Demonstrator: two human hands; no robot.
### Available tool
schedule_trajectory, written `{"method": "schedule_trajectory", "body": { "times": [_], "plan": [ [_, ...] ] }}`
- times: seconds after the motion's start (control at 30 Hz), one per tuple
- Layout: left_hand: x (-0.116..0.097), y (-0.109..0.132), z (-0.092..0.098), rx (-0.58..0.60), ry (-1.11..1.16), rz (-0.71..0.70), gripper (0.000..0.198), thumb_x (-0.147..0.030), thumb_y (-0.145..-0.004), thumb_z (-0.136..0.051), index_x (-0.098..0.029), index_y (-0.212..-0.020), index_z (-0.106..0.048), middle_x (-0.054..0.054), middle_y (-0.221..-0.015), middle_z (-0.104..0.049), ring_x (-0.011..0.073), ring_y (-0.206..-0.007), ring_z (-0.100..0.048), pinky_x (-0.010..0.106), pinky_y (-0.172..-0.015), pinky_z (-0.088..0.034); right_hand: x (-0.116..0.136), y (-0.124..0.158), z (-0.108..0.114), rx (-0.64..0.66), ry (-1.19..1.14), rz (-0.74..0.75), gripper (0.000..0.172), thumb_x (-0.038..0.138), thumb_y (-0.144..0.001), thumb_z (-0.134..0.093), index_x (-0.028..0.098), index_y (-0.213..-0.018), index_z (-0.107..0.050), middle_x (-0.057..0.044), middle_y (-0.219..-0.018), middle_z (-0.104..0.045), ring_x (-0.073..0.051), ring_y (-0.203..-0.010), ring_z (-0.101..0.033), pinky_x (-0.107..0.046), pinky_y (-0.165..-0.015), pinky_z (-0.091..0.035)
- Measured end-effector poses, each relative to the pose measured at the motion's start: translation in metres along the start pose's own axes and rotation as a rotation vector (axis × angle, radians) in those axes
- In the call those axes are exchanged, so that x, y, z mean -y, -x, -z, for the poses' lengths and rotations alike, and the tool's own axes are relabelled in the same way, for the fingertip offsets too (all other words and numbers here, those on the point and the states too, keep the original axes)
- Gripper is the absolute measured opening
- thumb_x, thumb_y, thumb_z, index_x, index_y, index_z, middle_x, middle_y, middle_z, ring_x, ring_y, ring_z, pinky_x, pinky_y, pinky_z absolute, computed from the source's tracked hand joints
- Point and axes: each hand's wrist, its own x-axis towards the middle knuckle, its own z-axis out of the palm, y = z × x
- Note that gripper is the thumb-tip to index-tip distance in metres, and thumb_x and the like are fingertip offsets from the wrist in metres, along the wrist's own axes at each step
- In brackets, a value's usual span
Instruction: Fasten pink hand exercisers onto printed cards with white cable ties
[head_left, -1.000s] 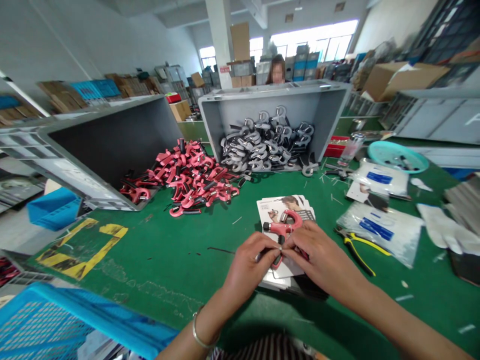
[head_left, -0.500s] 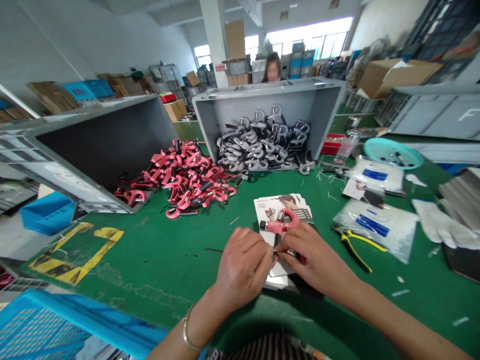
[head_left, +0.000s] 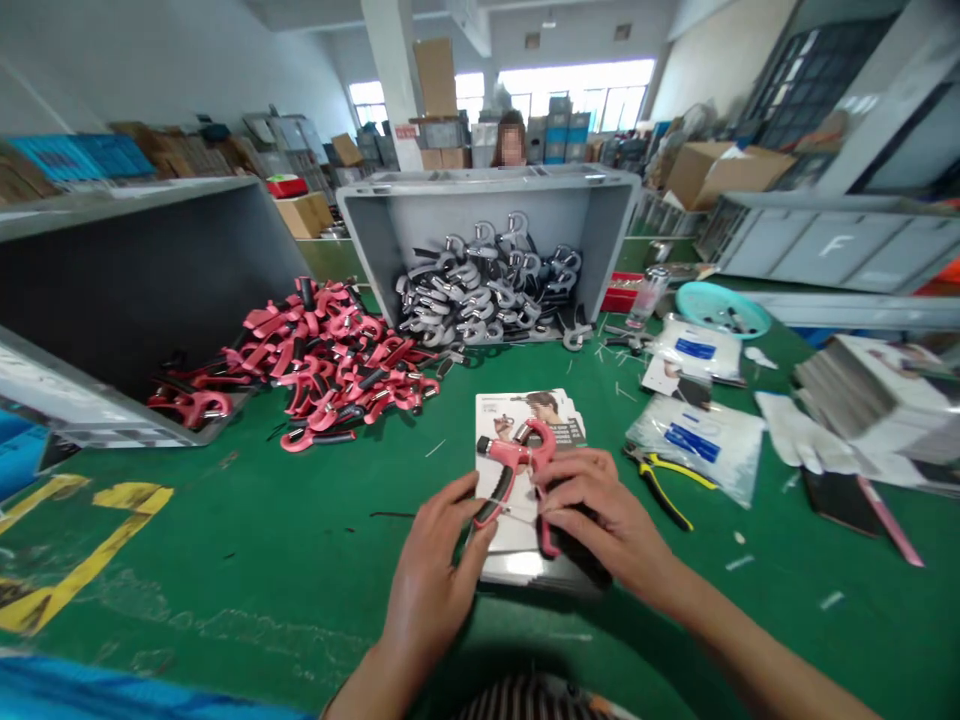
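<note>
A red-and-black hand grip strengthener point(head_left: 497, 485) lies on a stack of printed cards point(head_left: 491, 410), its two handles pointing toward me. My left hand point(head_left: 439, 560) has its thumb and forefinger closed on the left handle. With bent fingers, my right hand point(head_left: 600, 510) grips at the right handle and partly covers it. A thin pale strip point(head_left: 517, 514), perhaps a plastic tie, runs between the handles; its ends are hard to make out.
Red grip strengthenersers point(head_left: 337, 350) spill from a grey crate point(head_left: 150, 440) at left. Grey ones point(head_left: 480, 290) fill another crate point(head_left: 360, 230) ahead. To the right lie yellow-handled pliers point(head_left: 664, 490), bags of white strips point(head_left: 697, 445), a white glove point(head_left: 802, 430) and stacked cards point(head_left: 855, 390).
My hands have moved apart from their meeting point over the handles. The left hand has opened out onto the left handle, uncovering more of the grip strengthener. The view has turned right.
</note>
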Motion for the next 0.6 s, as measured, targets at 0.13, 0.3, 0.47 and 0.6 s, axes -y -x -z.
{"method": "schedule_trajectory", "body": {
  "times": [0.13, 0.3, 0.47, 0.6],
  "plan": [
    [0.002, -0.009, 0.04, -0.1, 0.389, 0.458, 0.028, -0.04, -0.085, -0.07, -0.023, -0.107, -0.069, 0.008, -0.136, -0.061, 0.025, -0.113, -0.063, 0.033, -0.093, -0.052, -0.086, 0.064, 0.047, -0.097, 0.447, -0.305, 0.037, 0.051, -0.092, -0.057, 0.022, -0.115, -0.06, -0.013, -0.127, -0.061, -0.032, -0.121, -0.053, -0.054, -0.103, -0.035],
    [0.005, -0.027, 0.057, -0.085, 0.882, 0.806, 0.048, -0.041, -0.079, -0.076, -0.014, -0.117, -0.066, 0.013, -0.118, -0.071, 0.023, -0.088, -0.072, 0.03, -0.072, -0.06, -0.191, 0.125, 0.077, 0.151, 0.875, -0.698, 0.092, 0.069, -0.068, -0.066, 0.011, -0.137, -0.049, -0.028, -0.136, -0.052, -0.051, -0.118, -0.05, -0.066, -0.086, -0.044],
    [0.003, -0.038, 0.045, 0.093, 1.094, 0.833, 0.038, -0.027, -0.083, -0.074, -0.009, -0.115, -0.069, 0.016, -0.116, -0.072, 0.0236, -0.091, -0.073, 0.031, -0.077, -0.061, -0.203, 0.117, 0.085, 0.232, 0.547, -0.643, 0.06, 0.06, -0.068, -0.066, 0.013, -0.105, -0.066, -0.02, -0.101, -0.067, -0.037, -0.09, -0.064, -0.053, -0.08, -0.052],
    [0.007, -0.04, 0.041, 0.101, 1.156, 0.808, 0.031, -0.025, -0.087, -0.069, -0.006, -0.111, -0.071, 0.014, -0.103, -0.075, 0.0193, -0.084, -0.071, 0.028, -0.078, -0.06, -0.17, 0.114, 0.083, 0.19, -0.052, -0.897, 0.043, 0.06, -0.08, -0.055, 0.021, -0.093, -0.067, -0.012, -0.084, -0.071, -0.03, -0.071, -0.068, -0.045, -0.065, -0.059]
  ]
}}
